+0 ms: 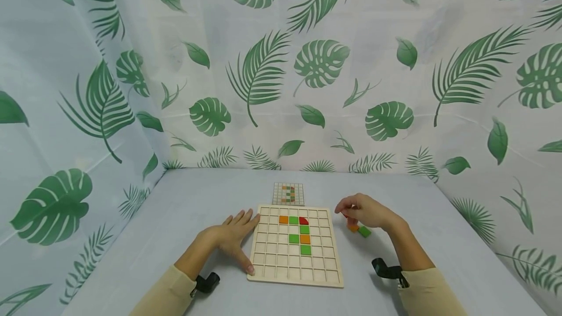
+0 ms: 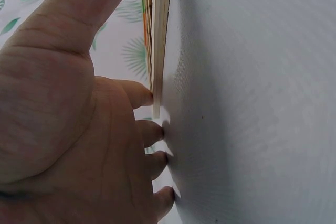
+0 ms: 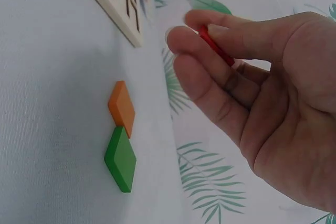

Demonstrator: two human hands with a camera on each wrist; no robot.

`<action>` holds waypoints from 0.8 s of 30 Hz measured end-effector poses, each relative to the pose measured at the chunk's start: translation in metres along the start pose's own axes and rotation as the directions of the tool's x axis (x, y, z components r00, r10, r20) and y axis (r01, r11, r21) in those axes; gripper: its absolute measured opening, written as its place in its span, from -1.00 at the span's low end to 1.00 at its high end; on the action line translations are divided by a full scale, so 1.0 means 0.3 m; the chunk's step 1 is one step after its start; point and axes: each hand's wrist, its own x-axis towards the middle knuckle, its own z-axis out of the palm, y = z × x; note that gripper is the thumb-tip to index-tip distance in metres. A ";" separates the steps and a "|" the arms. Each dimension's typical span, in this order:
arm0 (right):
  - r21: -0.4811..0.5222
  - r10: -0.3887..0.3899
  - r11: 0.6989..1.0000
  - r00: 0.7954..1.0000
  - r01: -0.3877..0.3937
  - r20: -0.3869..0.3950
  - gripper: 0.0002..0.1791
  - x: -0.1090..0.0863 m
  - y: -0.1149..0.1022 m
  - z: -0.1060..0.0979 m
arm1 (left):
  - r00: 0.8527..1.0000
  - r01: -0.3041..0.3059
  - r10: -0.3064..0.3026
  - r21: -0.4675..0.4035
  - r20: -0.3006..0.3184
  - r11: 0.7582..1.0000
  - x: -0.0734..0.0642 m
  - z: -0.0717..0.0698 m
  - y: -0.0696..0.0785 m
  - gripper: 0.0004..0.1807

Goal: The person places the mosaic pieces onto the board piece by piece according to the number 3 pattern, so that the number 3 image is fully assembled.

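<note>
A wooden grid board (image 1: 265,272) lies on the table with several orange, green and red pieces in its squares. Spread along its left side is my left hand (image 1: 233,238), the thumb at the near corner and a fingertip at the far part of the edge. In the left wrist view, the fingertips rest on the table. My right hand (image 1: 366,210), just right of the board, pinches a small red tile (image 3: 217,46) between thumb and fingers. Below it, an orange tile (image 3: 123,107) and a green tile (image 3: 121,159) lie on the table, corner to corner.
Behind the board lies a small pattern card (image 1: 277,194) printed with a grid of coloured squares. A leaf-patterned curtain (image 1: 333,126) hangs behind the table and down both sides. Each wrist wears a black camera (image 1: 386,269).
</note>
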 end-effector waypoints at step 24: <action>0.230 -0.117 0.965 0.992 0.125 -0.049 -0.84 0.040 -0.064 0.063 | 1.000 -0.008 0.008 -0.001 0.004 1.000 0.000 -0.003 -0.004 0.59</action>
